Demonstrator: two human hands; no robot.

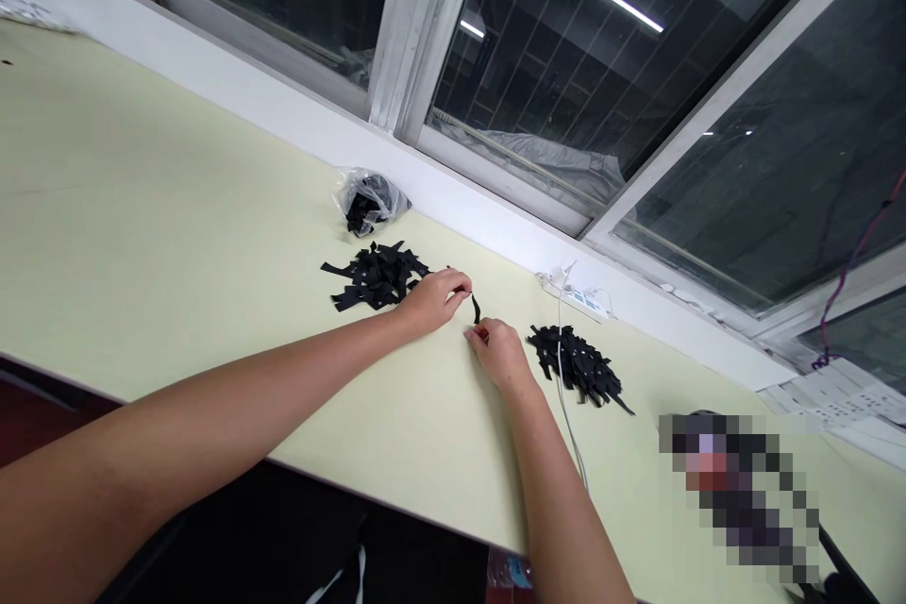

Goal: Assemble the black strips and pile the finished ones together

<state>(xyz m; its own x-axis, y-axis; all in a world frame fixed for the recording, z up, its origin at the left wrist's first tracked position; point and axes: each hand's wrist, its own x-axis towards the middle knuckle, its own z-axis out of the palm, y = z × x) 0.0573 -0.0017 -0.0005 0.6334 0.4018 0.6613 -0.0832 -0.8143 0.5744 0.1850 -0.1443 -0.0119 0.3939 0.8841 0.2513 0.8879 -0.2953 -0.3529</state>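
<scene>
A short black fabric strip point(476, 309) is stretched between my two hands above the pale table. My left hand point(440, 297) pinches its upper end, and my right hand point(498, 348) has its fingers closed on the lower end. Just left of my left hand lies a loose heap of black strips point(378, 276), partly hidden by that hand. To the right of my right hand is a second pile of black strips point(577, 364), some with small light spots on them. Behind the left heap stands a clear plastic bag point(375, 199) with black pieces inside.
A white power strip point(584, 297) sits by the wall, and its white cable point(562, 377) runs over the right pile toward the table's front edge. A blurred-out dark object point(743, 491) lies at the right. Windows line the wall behind the table point(176, 189).
</scene>
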